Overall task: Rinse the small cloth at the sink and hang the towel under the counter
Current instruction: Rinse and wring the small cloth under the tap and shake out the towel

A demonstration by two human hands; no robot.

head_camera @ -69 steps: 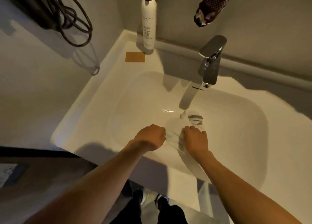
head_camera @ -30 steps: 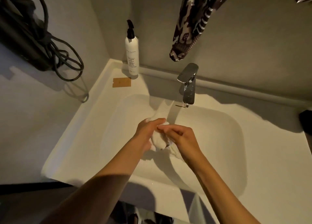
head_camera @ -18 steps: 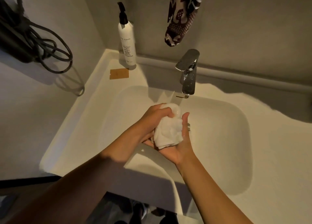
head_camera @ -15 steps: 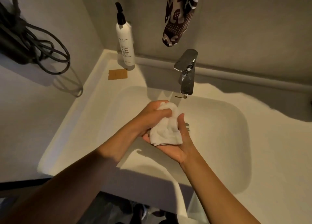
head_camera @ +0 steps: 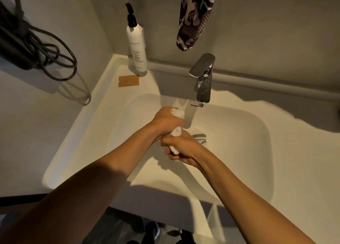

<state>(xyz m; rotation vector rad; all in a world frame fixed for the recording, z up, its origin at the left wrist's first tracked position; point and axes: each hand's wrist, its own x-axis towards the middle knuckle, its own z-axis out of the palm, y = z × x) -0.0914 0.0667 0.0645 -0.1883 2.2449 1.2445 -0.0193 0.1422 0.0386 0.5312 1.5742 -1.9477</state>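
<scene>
We judge rinsing nearly done: left hand (head_camera: 168,121) and right hand (head_camera: 181,145) both clench the small cloth (head_camera: 177,132) below the faucet (head_camera: 202,81); hanging remains.

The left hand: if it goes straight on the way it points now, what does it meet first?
The left hand, shut on the small cloth, points away from the person toward the faucet. It would probably meet the faucet's spout first, though depth is unclear and it might pass beneath.

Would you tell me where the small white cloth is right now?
The small white cloth is bunched between the left hand and right hand, over the white sink basin, below the chrome faucet.
</scene>
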